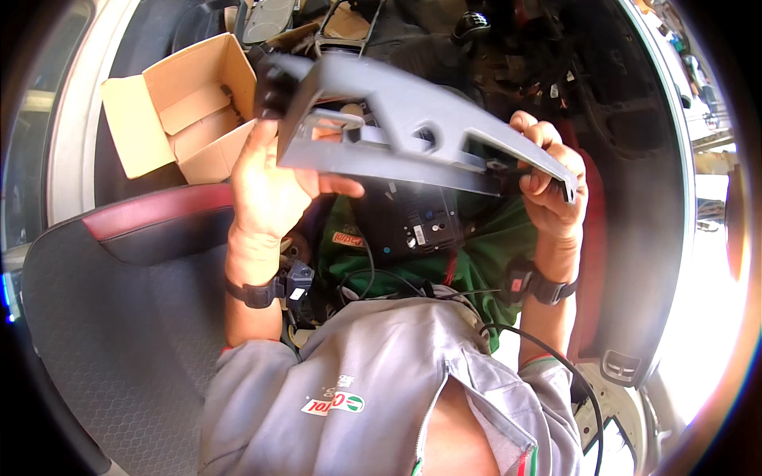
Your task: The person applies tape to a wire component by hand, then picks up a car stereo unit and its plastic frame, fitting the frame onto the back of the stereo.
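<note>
Raised in front of me is a long grey plastic car trim panel (413, 119) with a round hole and several angular cutouts, wider at its left end and narrowing to the right. My left hand (274, 186) holds the wide end, its thumb stretched along the lower edge and its other fingers mostly hidden behind the panel. A blurred black part shows at that corner. My right hand (552, 174) is closed around the narrow end, fingers curled over the edge. Below the panel, a black box-shaped unit (413, 226) with small labels rests on my lap.
At the upper left stands an open cardboard box (198, 111), flaps spread, with a dark item inside. A car seat (151, 270) is on my left. A gear knob (472, 26) rises at the back. On the right runs a dark door panel (631, 198); cables cross my lap.
</note>
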Available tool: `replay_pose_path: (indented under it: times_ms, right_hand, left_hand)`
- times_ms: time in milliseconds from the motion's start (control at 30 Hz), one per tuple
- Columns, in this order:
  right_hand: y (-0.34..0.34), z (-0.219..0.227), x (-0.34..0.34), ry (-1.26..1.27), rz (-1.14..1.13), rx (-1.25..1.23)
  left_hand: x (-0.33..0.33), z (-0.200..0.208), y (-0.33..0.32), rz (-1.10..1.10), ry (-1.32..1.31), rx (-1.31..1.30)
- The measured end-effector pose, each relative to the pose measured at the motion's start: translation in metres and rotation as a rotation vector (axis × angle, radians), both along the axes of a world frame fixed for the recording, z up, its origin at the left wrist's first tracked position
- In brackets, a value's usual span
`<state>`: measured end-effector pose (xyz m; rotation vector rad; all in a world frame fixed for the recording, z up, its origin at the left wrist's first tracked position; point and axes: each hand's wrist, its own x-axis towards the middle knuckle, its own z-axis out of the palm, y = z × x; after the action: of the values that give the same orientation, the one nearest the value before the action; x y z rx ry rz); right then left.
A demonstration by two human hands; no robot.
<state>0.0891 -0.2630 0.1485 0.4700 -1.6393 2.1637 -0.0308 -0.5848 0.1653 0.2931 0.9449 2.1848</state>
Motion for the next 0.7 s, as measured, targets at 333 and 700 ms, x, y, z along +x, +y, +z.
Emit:
replay_pose_path:
  times_ms: [333, 700]
  right_hand:
    - [0.011, 0.035, -0.052, 0.198, 0.123, 0.282]
    - [-0.026, 0.022, -0.003, -0.444, 0.063, -0.438]
  left_hand:
    - [0.035, 0.047, 0.024, -0.579, -0.293, -0.147]
    - [0.104, 0.018, 0.055, 0.186, 0.27, -0.327]
